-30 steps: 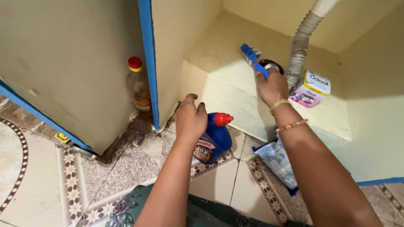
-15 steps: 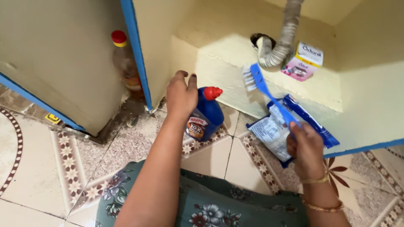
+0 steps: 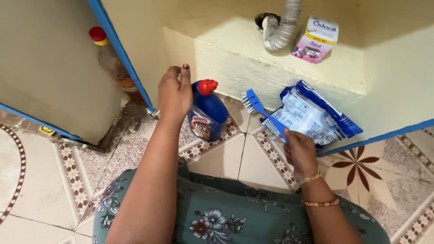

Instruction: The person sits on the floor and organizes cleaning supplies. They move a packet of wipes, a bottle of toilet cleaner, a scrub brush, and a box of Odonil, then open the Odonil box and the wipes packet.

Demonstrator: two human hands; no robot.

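My right hand [image 3: 300, 152] grips the handle of a blue brush [image 3: 260, 108], whose white bristles hover just above the patterned floor tiles near the raised ledge. My left hand [image 3: 175, 94] rests against the side of a blue cleaner bottle [image 3: 209, 114] with a red cap that stands on the floor; its fingers are partly curled, one pointing up. A blue and white plastic packet [image 3: 312, 115] lies on the floor just right of the brush.
A grey corrugated drain pipe [image 3: 281, 28] goes into a hole on the pale yellow ledge [image 3: 235, 49], beside a small pink and white box [image 3: 315, 39]. An open cupboard door [image 3: 49, 68] with blue edging hides part of a red-capped bottle [image 3: 108, 58]. My green floral clothing fills the bottom.
My right hand has brought the brush from the drain hole on the ledge down to the floor beside the packet. My left hand stays on the blue bottle.
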